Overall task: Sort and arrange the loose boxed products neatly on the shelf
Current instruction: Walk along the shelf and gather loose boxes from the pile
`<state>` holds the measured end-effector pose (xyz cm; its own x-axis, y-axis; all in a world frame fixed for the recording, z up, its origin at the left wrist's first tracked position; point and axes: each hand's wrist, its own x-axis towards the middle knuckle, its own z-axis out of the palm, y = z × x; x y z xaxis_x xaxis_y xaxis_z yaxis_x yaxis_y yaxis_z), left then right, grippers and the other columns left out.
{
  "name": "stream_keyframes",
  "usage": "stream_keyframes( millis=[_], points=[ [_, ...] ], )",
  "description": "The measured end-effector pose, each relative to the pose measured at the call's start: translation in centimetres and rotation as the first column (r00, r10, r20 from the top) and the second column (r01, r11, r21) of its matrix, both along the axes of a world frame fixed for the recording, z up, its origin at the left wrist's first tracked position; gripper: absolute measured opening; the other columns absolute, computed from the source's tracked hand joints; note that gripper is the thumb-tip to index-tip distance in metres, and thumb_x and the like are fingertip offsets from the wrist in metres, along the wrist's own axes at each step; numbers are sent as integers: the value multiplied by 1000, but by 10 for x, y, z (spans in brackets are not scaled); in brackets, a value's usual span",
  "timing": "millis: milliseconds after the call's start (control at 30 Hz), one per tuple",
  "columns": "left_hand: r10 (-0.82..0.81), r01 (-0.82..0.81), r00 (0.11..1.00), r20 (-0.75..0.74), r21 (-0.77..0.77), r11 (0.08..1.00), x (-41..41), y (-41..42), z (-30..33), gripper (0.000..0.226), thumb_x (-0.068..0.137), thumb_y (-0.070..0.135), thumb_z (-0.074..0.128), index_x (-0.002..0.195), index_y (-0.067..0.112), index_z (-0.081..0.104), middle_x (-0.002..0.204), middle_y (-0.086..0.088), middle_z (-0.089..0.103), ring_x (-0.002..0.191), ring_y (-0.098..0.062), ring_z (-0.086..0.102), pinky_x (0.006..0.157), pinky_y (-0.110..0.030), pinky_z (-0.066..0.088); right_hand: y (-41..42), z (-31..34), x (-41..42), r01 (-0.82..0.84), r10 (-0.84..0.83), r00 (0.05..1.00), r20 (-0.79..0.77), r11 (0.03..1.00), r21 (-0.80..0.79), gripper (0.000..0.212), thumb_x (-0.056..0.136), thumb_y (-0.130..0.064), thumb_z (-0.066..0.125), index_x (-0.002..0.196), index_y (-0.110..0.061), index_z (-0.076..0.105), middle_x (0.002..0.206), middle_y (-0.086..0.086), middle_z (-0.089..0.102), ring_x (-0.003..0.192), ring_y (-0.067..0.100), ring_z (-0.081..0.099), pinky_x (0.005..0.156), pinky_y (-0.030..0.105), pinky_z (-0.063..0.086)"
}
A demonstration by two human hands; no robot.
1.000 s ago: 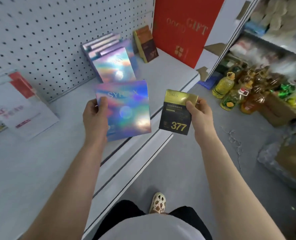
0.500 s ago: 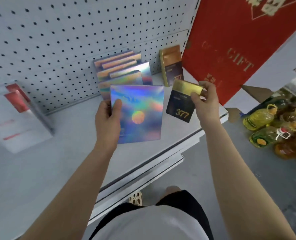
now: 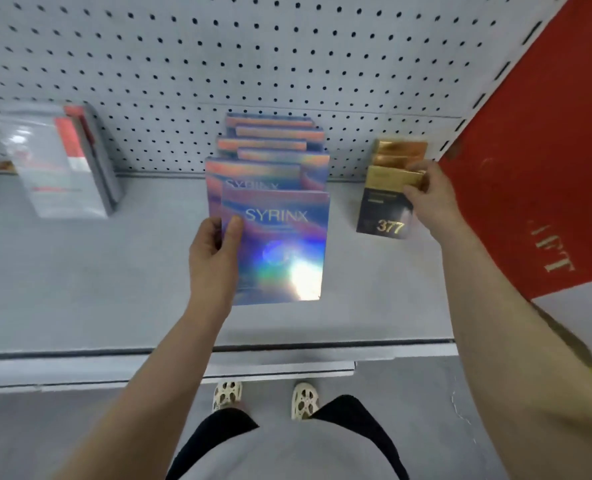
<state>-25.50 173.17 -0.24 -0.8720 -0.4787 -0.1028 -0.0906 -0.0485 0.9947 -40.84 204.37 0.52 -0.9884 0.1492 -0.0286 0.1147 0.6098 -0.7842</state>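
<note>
My left hand grips the left edge of a holographic box marked SYRINX, held upright at the front of a row of several matching holographic boxes that leans back toward the pegboard. My right hand pinches the gold top of a black and gold box marked 377, whose bottom edge is at the grey shelf. Just behind it stands another gold-topped box.
A stack of white and red boxes leans at the shelf's back left. A big red gift box borders the shelf on the right. The pegboard wall closes the back. My feet stand below the shelf's front edge.
Both hands moved forward over the shelf. The holographic box now sits against the front of its row, and the 377 box came down in front of the other gold box.
</note>
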Motion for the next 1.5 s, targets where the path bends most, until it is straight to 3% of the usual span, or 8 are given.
stream_keyframes(
  millis=[200, 333, 400, 533, 667, 967, 1167, 1500],
  points=[
    [67, -67, 997, 26, 14, 998, 14, 12, 0, 27, 81, 48, 62, 83, 21, 61, 80, -3, 62, 76, -16, 54, 73, -39, 47, 1, -14, -9, -13, 41, 992, -123, 974, 225, 40, 86, -2, 62, 120, -21, 58, 131, 12, 48, 116, 30, 51, 102, 36, 43],
    [64, -65, 997, 34, 24, 998, 19, 13, 0, 25, 85, 42, 61, 90, 18, 62, 92, -10, 69, 82, -19, 61, 80, -47, 53, -18, 1, 12, 80, 10, 960, -278, 947, 310, 40, 84, -8, 66, 122, -14, 56, 130, 14, 46, 119, 31, 48, 102, 35, 40],
    [64, -65, 997, 32, 37, 997, 21, 13, 0, 24, 86, 40, 61, 90, 17, 62, 91, -9, 69, 82, -20, 62, 81, -47, 53, -40, 19, 27, -44, 99, 946, -309, 983, 179, 28, 88, -17, 65, 115, -14, 60, 115, 7, 59, 103, 26, 58, 89, 33, 47],
    [43, -45, 999, 32, 63, 997, 24, 10, -2, 27, 86, 41, 62, 91, 14, 63, 91, -7, 69, 83, -20, 64, 80, -43, 53, -93, 41, 68, -479, 488, 872, 20, 862, -166, 32, 83, -38, 75, 111, -28, 62, 101, -6, 66, 82, 11, 62, 70, 20, 51],
    [0, 1, 1000, 23, -37, 999, 22, 7, -1, 33, 85, 44, 59, 100, 16, 64, 96, -3, 71, 84, -14, 62, 80, -39, 52, -109, 34, 75, -554, 571, 821, -3, 796, -243, 35, 78, -21, 82, 107, -23, 64, 93, -9, 66, 72, 6, 60, 64, 23, 51],
    [-155, 202, 976, 155, -354, 913, 17, 9, -26, 65, 81, 36, 58, 142, 19, 44, 125, 7, 46, 120, -20, 54, 104, -36, 43, -116, 24, 53, -480, 470, 869, -153, 876, -38, 35, 84, -18, 76, 115, -18, 61, 103, -8, 64, 76, -6, 56, 72, 16, 43],
    [-164, 246, 963, 215, -447, 860, 10, 8, -28, 71, 80, 39, 54, 145, 14, 39, 138, -6, 43, 126, -23, 47, 102, -37, 43, -125, 6, 50, -390, 440, 865, -239, 892, 230, 48, 78, -21, 78, 122, -25, 58, 118, 4, 47, 109, 16, 52, 87, 30, 46],
    [-137, 222, 969, 206, -478, 850, 7, 4, -33, 53, 91, 24, 63, 141, 15, 46, 136, -9, 47, 122, -24, 52, 101, -42, 47, -127, 6, 51, -265, 492, 807, -327, 797, 543, 50, 78, -29, 77, 123, -17, 59, 120, 9, 52, 114, 31, 48, 93, 37, 43]
  ],
)
